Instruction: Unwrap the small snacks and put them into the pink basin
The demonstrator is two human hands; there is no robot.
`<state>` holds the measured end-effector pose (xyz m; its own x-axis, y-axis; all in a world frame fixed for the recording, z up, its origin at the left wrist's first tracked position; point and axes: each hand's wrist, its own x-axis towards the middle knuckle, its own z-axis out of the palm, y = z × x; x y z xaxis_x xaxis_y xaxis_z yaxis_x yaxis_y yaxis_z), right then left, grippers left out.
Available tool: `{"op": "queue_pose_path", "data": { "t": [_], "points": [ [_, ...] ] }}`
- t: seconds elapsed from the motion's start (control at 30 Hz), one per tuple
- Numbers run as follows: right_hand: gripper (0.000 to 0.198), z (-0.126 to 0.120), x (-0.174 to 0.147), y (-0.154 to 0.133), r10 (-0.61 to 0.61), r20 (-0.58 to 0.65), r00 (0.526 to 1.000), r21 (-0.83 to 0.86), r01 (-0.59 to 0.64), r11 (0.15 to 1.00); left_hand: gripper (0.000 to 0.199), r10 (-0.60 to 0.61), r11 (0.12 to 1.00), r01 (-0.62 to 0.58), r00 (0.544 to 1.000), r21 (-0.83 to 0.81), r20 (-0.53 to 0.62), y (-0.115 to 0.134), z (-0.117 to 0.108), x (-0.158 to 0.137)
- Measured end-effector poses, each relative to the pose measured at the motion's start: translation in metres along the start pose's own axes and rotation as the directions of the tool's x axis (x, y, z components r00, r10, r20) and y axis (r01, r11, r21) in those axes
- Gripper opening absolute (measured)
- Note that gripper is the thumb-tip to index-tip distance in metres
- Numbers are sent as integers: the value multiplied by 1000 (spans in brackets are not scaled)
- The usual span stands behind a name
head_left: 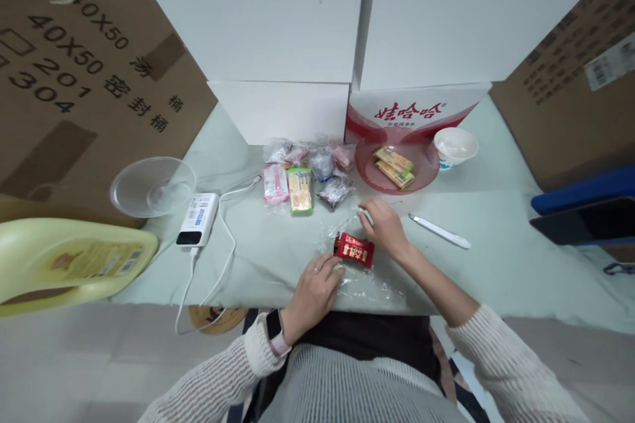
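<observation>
A small red snack packet with gold lettering (355, 250) lies on a clear plastic bag (377, 289) spread on the table close to me. My left hand (313, 291) rests on that plastic, palm down, its fingertips at the packet's lower left edge. At the packet's upper right, my right hand (384, 226) has thumb and fingers closed on the far edge of the clear plastic. Beyond my hands lie a green-edged cracker pack (300, 192), a pink-and-white packet (275, 185) and a dark bagged snack (336, 190).
A pink plastic bowl (364, 175) holds two cracker packs, with a paper bowl (455, 147) beside it. A white utility knife (440, 231) lies to the right. At left are a power bank (198, 219) with cable, a clear bowl (124, 188) and a yellow jug (94, 264).
</observation>
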<state>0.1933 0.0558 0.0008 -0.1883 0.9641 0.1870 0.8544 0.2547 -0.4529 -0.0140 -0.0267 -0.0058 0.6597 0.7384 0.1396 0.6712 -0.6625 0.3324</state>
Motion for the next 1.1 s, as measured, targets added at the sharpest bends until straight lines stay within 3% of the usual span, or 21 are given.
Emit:
{"op": "queue_pose_path", "data": {
  "t": [0.1, 0.23, 0.33, 0.43, 0.6, 0.7, 0.8, 0.87, 0.9, 1.0, 1.1],
  "points": [
    [18, -1, -28, -15, -131, 38, 991, 72, 128, 989, 33, -54, 994, 58, 998, 93, -42, -6, -4, 14],
    [55, 20, -47, -22, -143, 213, 966, 33, 140, 990, 30, -189, 963, 195, 981, 186, -46, -15, -3, 22],
    [55, 28, -48, -18, -92, 240, 966, 60, 79, 995, 38, -227, 951, 222, 974, 215, -1, -19, 0, 19],
    [47, 16, -46, -10, -35, 230, 973, 261, -27, 965, 43, -253, 950, 244, 967, 196, 25, -23, 5, 13],
    [45, -27, -22, 17, 102, 283, 954, 607, -260, 750, 43, -247, 959, 242, 969, 149, 17, -25, 12, 9],
    [49, -52, 12, 37, 222, 90, 971, 627, -229, 745, 43, -242, 961, 237, 970, 139, 21, -20, 11, 11],
    [60, -73, 37, 49, 318, -267, 909, 470, -165, 867, 38, -219, 968, 220, 976, 120, -18, -17, 4, 10],
    [54, -82, 33, 46, 269, -388, 882, 340, -134, 931, 32, -162, 981, 166, 986, 100, -44, -20, -3, 6],
    [46, -83, 24, 43, 211, -384, 899, 297, -97, 950, 32, -117, 988, 120, 992, 94, -42, -24, -6, 3],
    [21, -73, -27, 32, -31, -175, 984, 257, 76, 963, 45, 32, 994, -35, 999, 107, 31, -46, -16, -2],
    [26, -50, -85, 32, -203, 22, 979, 240, 192, 952, 50, 127, 981, -146, 981, 130, 145, -69, -22, 1]
  ]
}}
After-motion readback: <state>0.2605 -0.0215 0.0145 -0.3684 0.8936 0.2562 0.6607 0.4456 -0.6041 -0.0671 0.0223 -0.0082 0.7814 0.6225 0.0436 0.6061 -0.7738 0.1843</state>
